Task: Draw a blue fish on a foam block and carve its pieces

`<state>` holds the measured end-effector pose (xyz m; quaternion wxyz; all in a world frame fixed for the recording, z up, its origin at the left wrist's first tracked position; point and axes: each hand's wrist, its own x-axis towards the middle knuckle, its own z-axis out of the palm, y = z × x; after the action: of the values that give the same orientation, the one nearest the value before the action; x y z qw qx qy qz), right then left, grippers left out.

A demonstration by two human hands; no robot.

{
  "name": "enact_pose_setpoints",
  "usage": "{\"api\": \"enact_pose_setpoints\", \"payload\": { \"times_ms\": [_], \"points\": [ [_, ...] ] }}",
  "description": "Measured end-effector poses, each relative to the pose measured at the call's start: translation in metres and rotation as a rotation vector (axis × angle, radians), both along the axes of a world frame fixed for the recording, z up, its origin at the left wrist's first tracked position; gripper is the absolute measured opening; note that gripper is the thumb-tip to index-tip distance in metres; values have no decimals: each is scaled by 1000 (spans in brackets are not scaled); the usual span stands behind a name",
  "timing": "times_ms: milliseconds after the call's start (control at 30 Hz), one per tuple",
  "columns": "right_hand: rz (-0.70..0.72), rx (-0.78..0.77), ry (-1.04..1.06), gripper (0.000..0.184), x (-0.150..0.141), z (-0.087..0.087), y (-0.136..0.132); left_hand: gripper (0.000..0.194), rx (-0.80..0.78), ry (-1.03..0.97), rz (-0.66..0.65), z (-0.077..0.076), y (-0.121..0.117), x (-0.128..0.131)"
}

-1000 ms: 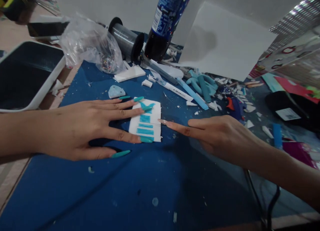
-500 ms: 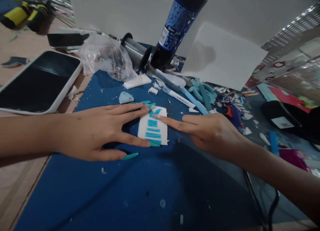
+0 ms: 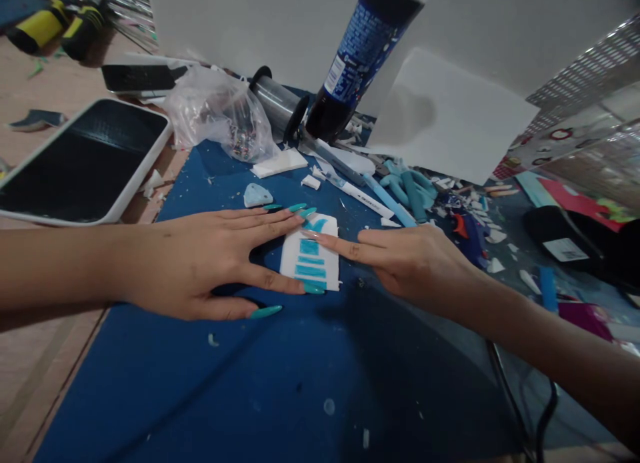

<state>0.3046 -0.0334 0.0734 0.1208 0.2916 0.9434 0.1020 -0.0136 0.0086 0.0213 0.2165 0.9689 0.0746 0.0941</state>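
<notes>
A small white piece with turquoise shapes [image 3: 333,256], stacked bars below a curved mark, lies flat on a blue board [image 3: 240,383]. My left hand [image 3: 215,263] rests palm down with fingers spread. Its long turquoise nails press on the piece's left side, at the top and the lower edge; the thumb lies on the board. From the right, my right hand [image 3: 420,259] points with its index finger stretched out, the nail lying on the piece just above the widest bar. Its other fingers are curled under and partly hidden. I see nothing held in either hand.
Behind stand a dark bottle [image 3: 363,56], a clear bag of beads [image 3: 220,113] and a grey spool [image 3: 280,103]. Pens [image 3: 360,197] and light-blue scissors [image 3: 410,186] lie among scraps. A phone [image 3: 90,159] is at left, a black cable [image 3: 545,409] at lower right.
My right index fingertip has slid slightly down the piece, from the curved mark toward the bar below. My left hand stays in place; the whole view has shifted a little.
</notes>
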Motion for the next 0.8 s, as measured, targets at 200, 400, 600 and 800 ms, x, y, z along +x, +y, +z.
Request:
{"api": "enact_pose_setpoints", "payload": {
  "times_ms": [200, 400, 600, 800],
  "points": [
    [41, 48, -15, 82, -3, -1, 4, 56, 9, -13, -13, -1, 0, 0],
    [49, 31, -42, 83, -5, -4, 9, 52, 22, -4, -12, 0, -1, 1],
    [3, -66, -58, 86, -9, -3, 8, 57, 13, 4, -2, 1, 0, 1],
    [-3, -80, -49, 88, -8, -3, 9, 53, 32, 4, 9, 0, -1, 0]
  ]
}}
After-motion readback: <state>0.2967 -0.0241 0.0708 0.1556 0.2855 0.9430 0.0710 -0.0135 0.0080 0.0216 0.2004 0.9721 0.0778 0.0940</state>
